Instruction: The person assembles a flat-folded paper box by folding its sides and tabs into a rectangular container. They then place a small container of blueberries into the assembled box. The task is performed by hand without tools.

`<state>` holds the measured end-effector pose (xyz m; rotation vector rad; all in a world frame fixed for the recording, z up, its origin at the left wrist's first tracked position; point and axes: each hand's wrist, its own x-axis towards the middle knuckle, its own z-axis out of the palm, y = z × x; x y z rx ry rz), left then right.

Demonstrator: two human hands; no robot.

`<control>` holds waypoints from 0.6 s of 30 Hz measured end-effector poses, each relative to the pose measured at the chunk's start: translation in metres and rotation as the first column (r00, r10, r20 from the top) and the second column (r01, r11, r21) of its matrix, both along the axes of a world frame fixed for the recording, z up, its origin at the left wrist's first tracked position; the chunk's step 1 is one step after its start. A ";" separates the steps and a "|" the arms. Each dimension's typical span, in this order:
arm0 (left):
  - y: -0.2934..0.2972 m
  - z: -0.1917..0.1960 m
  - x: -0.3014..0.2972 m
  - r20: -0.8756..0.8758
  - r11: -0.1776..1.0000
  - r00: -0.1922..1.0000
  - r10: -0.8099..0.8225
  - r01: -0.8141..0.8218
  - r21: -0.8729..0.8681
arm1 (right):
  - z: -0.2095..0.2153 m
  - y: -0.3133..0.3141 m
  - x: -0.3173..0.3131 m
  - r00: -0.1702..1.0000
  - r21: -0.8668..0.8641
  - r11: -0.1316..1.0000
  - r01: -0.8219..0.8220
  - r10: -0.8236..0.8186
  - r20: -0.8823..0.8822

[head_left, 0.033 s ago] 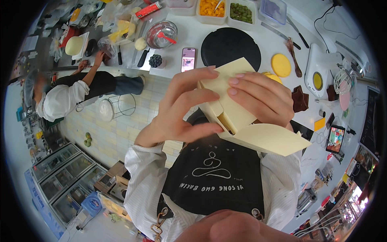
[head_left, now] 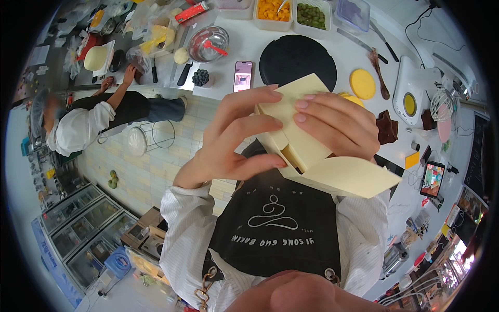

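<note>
Above my apron (head_left: 275, 244) I hold a pale cream cardboard box (head_left: 295, 136), tilted between both hands. My left hand (head_left: 221, 138) grips its left side. Two of its fingertips press the upper edge, and the thumb rests by a narrow gap between the folded panels. My right hand (head_left: 343, 125) wraps over the right side, with several fingers laid across the top panel; its thumb is hidden. A wide curved flap (head_left: 353, 177) sticks out from the box's lower right. What lies inside the box cannot be made out.
On the table beyond are a black round turntable (head_left: 297, 60), a phone (head_left: 243, 76), a metal bowl (head_left: 209, 44), fruit tubs (head_left: 312, 18), knives (head_left: 358, 41), yellow rounds (head_left: 362, 84) and a white mixer (head_left: 409, 91). A co-worker (head_left: 99, 119) stands at the left counter by a stool (head_left: 138, 141).
The curved flap and lower edge of the box have shifted slightly upward. My left thumb has moved up a little along the edge. Both hands otherwise keep the same grip.
</note>
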<state>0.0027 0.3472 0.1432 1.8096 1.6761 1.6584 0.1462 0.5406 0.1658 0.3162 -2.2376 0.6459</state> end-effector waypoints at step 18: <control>-0.013 -0.003 -0.005 0.291 0.999 0.956 0.047 -0.046 -0.012 | -0.007 -0.008 -0.002 1.000 -0.034 0.999 -0.009 0.009 0.000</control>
